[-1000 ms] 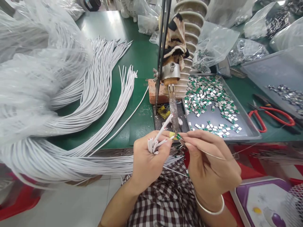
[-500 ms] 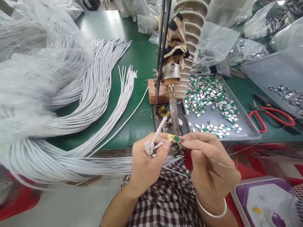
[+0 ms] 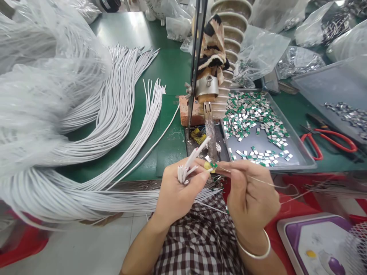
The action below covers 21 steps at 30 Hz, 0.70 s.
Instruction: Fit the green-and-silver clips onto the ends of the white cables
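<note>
Flat green-topped desk (image 3: 172, 72) from nine to three o'clock, white light glaring off it near eleven, pale grey tiled floor (image 3: 114, 244) with thin joints at seven o'clock.

I count one iron (image 3: 210, 130), one brick (image 3: 187, 114) and one bracelet (image 3: 258, 257). The boards (image 3: 243, 117) and wires (image 3: 119, 91) are too many to count.

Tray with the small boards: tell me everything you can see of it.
The tray is grey, shallow and metallic-looking, with a raised rim. It lies flat on the green table. Small green-and-silver boards crowd its far part and straggle down its right side and along the near edge, leaving bare floor between. The right hand covers part of the near rim from view.
</note>
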Tool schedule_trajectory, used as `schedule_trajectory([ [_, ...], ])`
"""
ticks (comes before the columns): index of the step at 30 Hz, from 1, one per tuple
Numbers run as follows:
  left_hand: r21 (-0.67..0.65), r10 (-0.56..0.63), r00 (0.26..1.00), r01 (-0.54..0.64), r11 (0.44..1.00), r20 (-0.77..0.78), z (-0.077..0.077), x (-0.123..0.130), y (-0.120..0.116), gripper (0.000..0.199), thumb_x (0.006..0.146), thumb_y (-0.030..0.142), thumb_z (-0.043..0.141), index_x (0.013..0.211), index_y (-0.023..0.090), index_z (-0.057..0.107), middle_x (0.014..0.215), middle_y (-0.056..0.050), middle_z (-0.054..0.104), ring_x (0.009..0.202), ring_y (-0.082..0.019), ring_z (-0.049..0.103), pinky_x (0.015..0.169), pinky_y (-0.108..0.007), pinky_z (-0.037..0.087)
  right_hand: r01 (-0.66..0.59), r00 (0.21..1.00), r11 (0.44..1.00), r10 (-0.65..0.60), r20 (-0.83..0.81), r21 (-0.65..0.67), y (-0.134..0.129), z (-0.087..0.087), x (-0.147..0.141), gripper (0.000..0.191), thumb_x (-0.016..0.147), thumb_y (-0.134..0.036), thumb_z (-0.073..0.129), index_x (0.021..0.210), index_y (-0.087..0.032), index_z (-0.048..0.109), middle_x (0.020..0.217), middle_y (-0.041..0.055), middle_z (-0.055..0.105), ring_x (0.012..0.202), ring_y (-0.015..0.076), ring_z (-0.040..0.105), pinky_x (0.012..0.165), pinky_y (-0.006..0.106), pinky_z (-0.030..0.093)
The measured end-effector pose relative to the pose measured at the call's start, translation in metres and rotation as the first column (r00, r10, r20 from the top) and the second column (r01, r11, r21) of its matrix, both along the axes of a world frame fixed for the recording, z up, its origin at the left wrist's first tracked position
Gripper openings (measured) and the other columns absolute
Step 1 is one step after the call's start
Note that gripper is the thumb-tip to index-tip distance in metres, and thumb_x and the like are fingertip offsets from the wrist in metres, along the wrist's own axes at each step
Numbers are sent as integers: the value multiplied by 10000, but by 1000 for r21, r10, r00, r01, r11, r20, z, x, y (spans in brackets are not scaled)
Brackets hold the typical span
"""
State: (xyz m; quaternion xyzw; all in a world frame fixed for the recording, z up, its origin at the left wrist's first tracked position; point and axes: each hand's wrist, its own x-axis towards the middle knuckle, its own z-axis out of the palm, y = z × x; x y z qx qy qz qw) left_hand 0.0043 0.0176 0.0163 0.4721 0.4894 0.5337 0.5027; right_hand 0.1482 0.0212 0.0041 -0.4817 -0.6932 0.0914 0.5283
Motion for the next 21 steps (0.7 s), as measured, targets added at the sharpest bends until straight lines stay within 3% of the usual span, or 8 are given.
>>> schedule_trajectory([
  [4,3,-1,998,1,1000,56,2,-1,3,162,822,115,645,668,166,631,802,-17,701,693,-124,610,636,-224,488,19,997,986,-6,-78,163,1,1,-4,220,846,-49,670,982,-217,707,932,8,757,860,143,734,782,270,613],
  [11,57,16,989,-24,998,146,-1,-1,6,136,810,96,661,693,162,682,828,-32,717,743,-141,656,680,-236,519,35,999,979,-31,-21,201,3,7,-6,296,784,-9,726,987,-224,731,950,6,752,854,138,715,793,273,605],
  [17,-13,-5,995,6,1000,103,-4,-2,2,129,788,121,680,667,167,676,816,-33,723,702,-140,654,627,-229,511,-110,979,993,117,-169,52,-2,4,-1,286,850,-19,626,1039,-216,711,893,1,751,784,129,711,721,269,603],
  [21,-8,-29,999,29,1000,32,-4,0,-3,153,790,89,662,658,168,649,796,-26,710,735,-140,649,637,-216,504,-93,983,992,78,-168,-85,-2,-1,-3,317,878,-25,568,1090,-229,687,899,1,737,783,121,699,742,266,589],
])
